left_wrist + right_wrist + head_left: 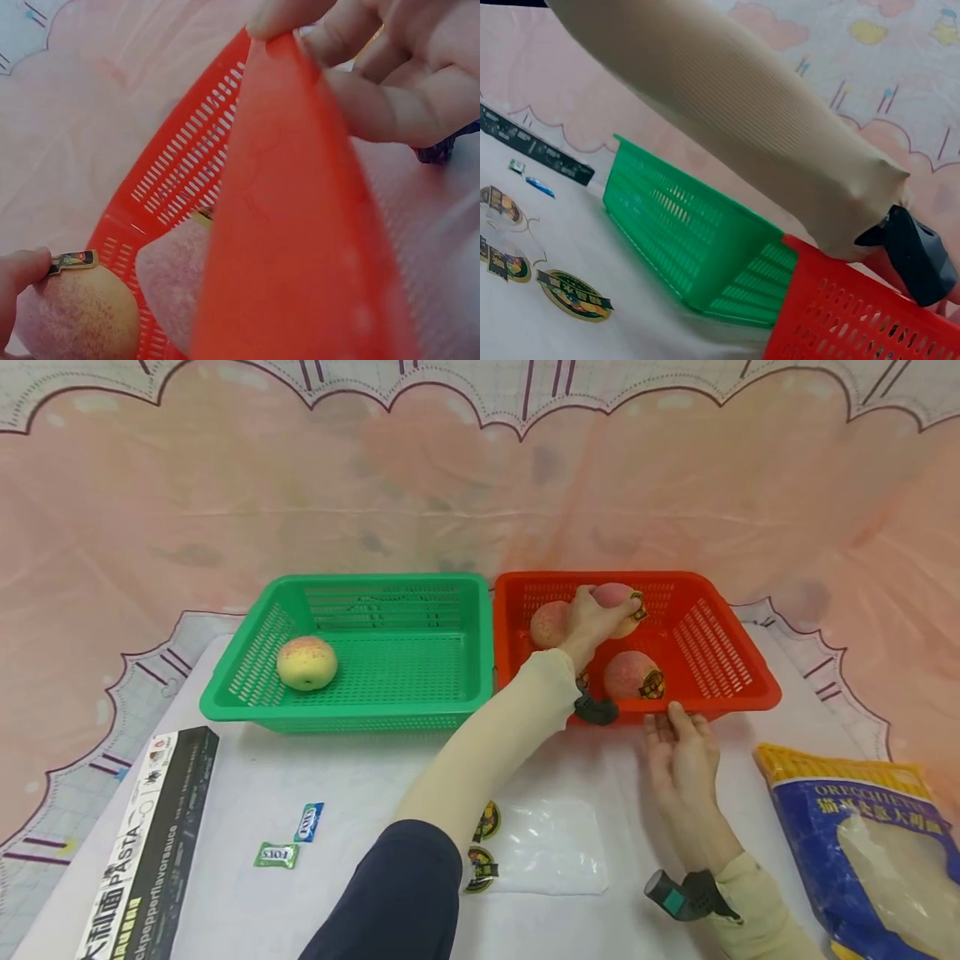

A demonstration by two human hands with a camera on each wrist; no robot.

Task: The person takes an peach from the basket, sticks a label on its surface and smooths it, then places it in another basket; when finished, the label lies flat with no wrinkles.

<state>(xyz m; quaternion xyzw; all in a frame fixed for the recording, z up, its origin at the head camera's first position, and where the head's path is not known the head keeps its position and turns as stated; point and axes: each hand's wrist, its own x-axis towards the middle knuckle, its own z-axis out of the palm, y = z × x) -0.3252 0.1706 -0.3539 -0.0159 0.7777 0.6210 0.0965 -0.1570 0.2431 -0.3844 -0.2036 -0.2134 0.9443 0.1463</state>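
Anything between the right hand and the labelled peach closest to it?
Yes: the near wall of the red basket. The right hand holds its rim from outside; the labelled peach lies inside, just behind that wall.

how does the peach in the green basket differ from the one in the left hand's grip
Colour: the green-basket peach is mostly yellow, with a pink top; the held peach shows more pink.
Label: the held peach has a dark label; none shows on the green-basket peach.
Support: the green-basket peach rests in its basket; the left hand's grip has the held peach.
Both are roundish.
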